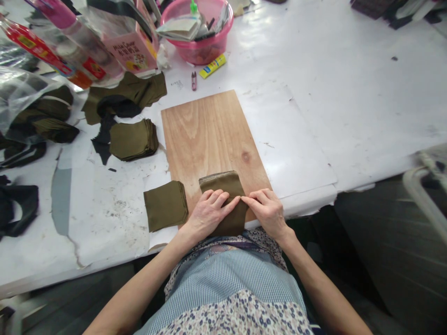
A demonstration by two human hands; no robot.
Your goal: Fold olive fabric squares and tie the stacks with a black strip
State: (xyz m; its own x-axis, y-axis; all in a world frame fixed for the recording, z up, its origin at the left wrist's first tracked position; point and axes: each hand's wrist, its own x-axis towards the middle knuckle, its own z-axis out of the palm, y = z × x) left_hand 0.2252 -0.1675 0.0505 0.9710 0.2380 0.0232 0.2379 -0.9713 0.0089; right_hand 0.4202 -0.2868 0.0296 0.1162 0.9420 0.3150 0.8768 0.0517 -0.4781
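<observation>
both hands, left hand (206, 213) and right hand (268, 210), press flat with fingers together on the olive fabric piece (223, 186) lying on the wooden board (209, 135).

Left hand (208, 213) lies flat, touching curled right hand (268, 211).

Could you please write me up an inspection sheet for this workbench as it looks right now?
Surface: white table, scuffed and torn at left; wooden board on it.
Work pieces: olive fabric piece on the board's near end; olive stack beside it.
Clutter: second olive stack, black scraps, pink basin, snips, yellow tube.
Hands: left hand flat on the fabric piece; right hand fingertips on it, grip unclear.
Cables: nothing seen.
Surroundings: plastic bags at far left.
</observation>
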